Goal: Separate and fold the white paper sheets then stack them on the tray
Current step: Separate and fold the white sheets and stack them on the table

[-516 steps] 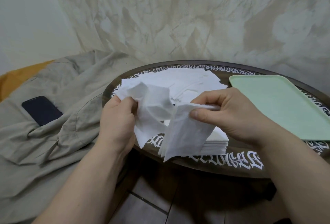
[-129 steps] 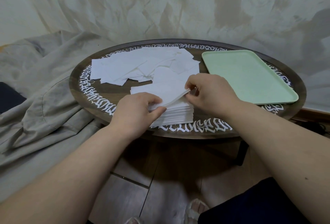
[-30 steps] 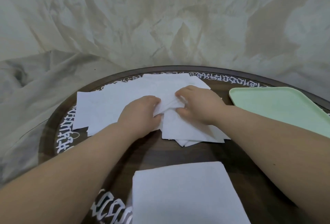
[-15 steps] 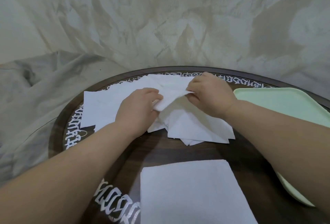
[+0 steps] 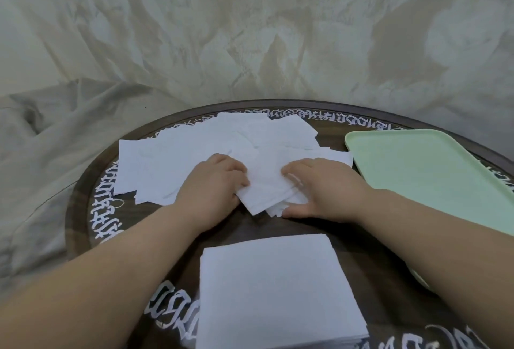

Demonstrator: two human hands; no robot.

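My left hand (image 5: 214, 184) and my right hand (image 5: 319, 187) lie side by side on a folded white paper sheet (image 5: 264, 186), each with bent fingers holding one side of it. The sheet rests on a loose spread of white paper sheets (image 5: 189, 154) across the back of the round table. A neat stack of white sheets (image 5: 275, 293) sits at the front edge, between my forearms. To the right lies the pale green tray (image 5: 434, 181), with nothing on it.
The dark round table (image 5: 278, 226) has a white lettered band around its rim. Grey crumpled cloth (image 5: 41, 168) lies to the left, and a mottled beige wall stands close behind the table.
Both hands have come down and toward me, bringing the lifted sheet flat onto the near edge of the spread. The hands now sit farther apart on it.
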